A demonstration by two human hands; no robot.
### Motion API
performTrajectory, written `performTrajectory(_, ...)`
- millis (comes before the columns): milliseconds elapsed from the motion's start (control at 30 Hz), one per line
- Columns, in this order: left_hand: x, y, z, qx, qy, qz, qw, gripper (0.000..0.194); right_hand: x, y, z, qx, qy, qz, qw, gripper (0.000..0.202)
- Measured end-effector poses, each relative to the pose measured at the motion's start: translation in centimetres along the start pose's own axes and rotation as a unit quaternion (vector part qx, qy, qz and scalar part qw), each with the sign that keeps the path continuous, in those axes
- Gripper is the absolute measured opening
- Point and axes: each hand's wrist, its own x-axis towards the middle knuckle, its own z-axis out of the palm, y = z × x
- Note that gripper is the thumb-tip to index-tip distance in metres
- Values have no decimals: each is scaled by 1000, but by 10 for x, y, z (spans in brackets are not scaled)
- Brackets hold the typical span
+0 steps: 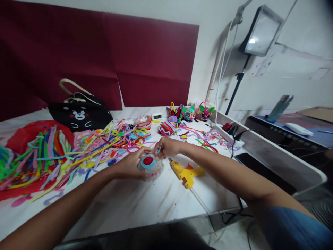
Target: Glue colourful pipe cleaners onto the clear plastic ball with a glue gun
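Observation:
My left hand (pixel 132 163) is closed round the side of a clear plastic ball (pixel 154 174) just above the table. A red round patch (pixel 148 160) ringed in light blue pipe cleaner sits on the ball's upper side. At the ring's right edge, the fingers of my right hand (pixel 168 147) pinch a light blue pipe cleaner (pixel 159 150). Just to the right, a yellow glue gun (pixel 183 172) lies on the table with its nozzle towards the ball and a long glue stick out of its back.
Loose coloured pipe cleaners (pixel 104 146) cover the table's left side, many on a red bag (pixel 15 139). Behind stand a black bag (pixel 80 113), a small clock (pixel 156 117) and several finished animal heads (pixel 188 113). On the right are a power strip (pixel 232 135) and a black phone (pixel 262 172).

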Motion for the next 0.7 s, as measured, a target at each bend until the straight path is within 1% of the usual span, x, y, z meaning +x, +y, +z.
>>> performTrajectory(100,10,-2,-19,-25,-79,13,997,85,-6,1,6,34,-2,8,999,8)
performTrajectory(167,16,-3,-28,-34,-120,17,992,80,-8,0,9,49,2,13,999,6)
performTrajectory(233,17,-3,-32,-36,-138,20,990,76,-9,-1,10,59,6,18,998,6)
performTrajectory(300,13,-1,-29,-29,-124,22,992,72,-9,-2,11,63,8,21,998,8)
performTrajectory(467,-4,9,-3,8,-13,-9,1000,62,-10,-2,11,69,12,24,997,12)
performTrajectory(533,-6,10,2,8,10,-17,1000,61,-11,-3,12,68,15,25,997,13)
performTrajectory(600,-4,9,1,-7,3,-19,1000,68,-13,-4,13,64,13,24,998,13)
performTrajectory(700,2,8,-9,-40,-45,-12,998,82,-19,-8,16,54,4,21,998,13)
